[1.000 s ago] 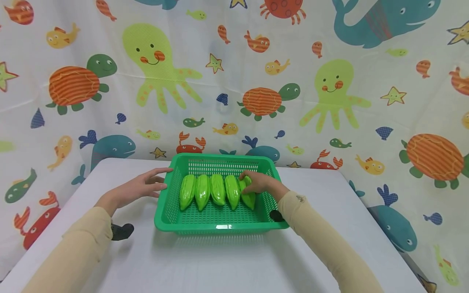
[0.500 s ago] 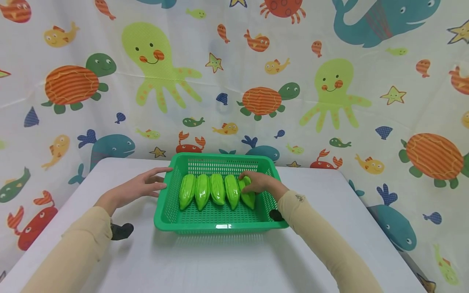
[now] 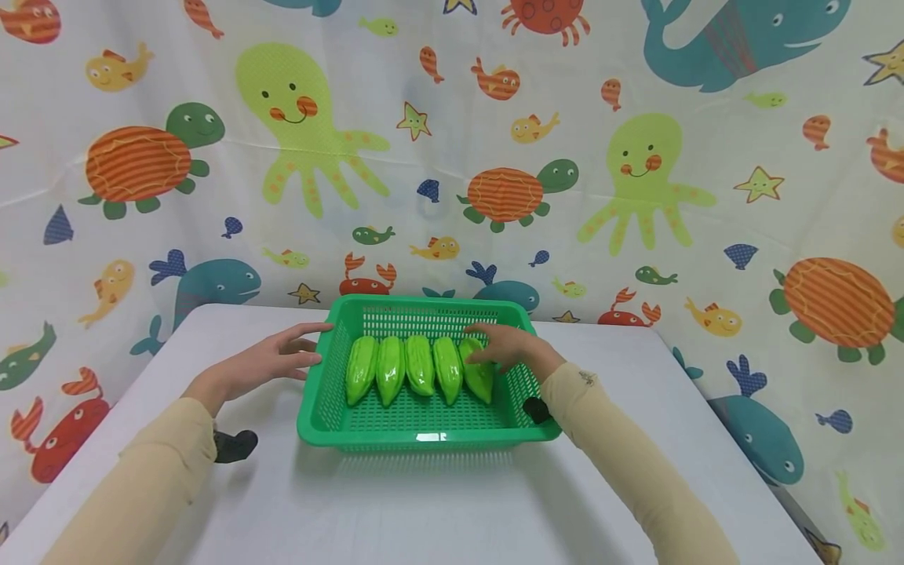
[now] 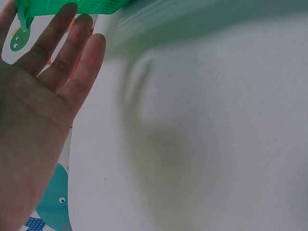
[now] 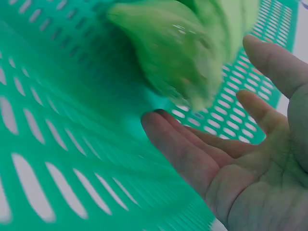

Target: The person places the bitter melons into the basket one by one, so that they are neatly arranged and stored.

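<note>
Several glossy green ridged gourds (image 3: 419,367) lie side by side in a green plastic basket (image 3: 424,438), their pointed ends toward me. Over the rightmost gourd (image 3: 482,384) is my right hand (image 3: 510,345), its fingers spread and loosely bent. The right wrist view shows a gap between that hand (image 5: 255,173) and the gourd's end (image 5: 192,72). At the basket's left side my left hand (image 3: 264,365) has its fingertips right at the rim. Its palm and extended fingers appear in the left wrist view, below the basket's edge (image 4: 96,6).
The basket stands on a white table (image 3: 424,510), toward its far side. Behind the table hangs a curtain (image 3: 452,212) printed with sea animals. Black straps (image 3: 236,447) show at both wrists, below the beige sleeves (image 3: 141,486).
My right hand has let go of the rightmost gourd, its fingers spreading as it shifts slightly up and to the right. The gourds and left hand have stayed in place.
</note>
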A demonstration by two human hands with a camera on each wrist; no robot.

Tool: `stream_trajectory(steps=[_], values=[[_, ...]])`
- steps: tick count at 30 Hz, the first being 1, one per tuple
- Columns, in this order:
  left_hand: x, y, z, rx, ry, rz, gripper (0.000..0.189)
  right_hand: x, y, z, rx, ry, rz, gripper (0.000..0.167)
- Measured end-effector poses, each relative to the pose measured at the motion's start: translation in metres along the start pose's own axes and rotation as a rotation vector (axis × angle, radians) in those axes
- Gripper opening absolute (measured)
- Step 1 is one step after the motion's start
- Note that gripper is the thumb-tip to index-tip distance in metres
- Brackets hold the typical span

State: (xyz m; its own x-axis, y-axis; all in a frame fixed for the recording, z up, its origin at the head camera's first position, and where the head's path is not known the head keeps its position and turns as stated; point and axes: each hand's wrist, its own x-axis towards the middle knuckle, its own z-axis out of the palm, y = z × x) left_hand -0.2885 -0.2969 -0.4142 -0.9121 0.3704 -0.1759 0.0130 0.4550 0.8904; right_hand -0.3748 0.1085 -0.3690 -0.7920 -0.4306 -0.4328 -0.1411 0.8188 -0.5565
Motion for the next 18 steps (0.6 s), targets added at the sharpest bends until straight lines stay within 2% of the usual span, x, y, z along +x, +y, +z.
stream_trajectory(steps=[6, 12, 15, 18], values=[[0.001, -0.001, 0.000, -0.003, 0.008, 0.008, 0.066, -0.015, 0.002, -0.031, 0.158, 0.043, -0.034, 0.066], [-0.001, -0.009, 0.003, 0.003, 0.007, -0.011, 0.066, -0.036, 0.017, -0.058, 0.310, 0.161, -0.049, 0.065], [-0.001, -0.008, 0.002, 0.007, 0.018, 0.003, 0.065, -0.044, 0.031, -0.067, 0.332, 0.228, -0.032, 0.063], [-0.001, -0.006, 0.000, 0.005, 0.018, 0.015, 0.065, -0.048, 0.051, -0.070, 0.302, 0.274, -0.013, 0.063]])
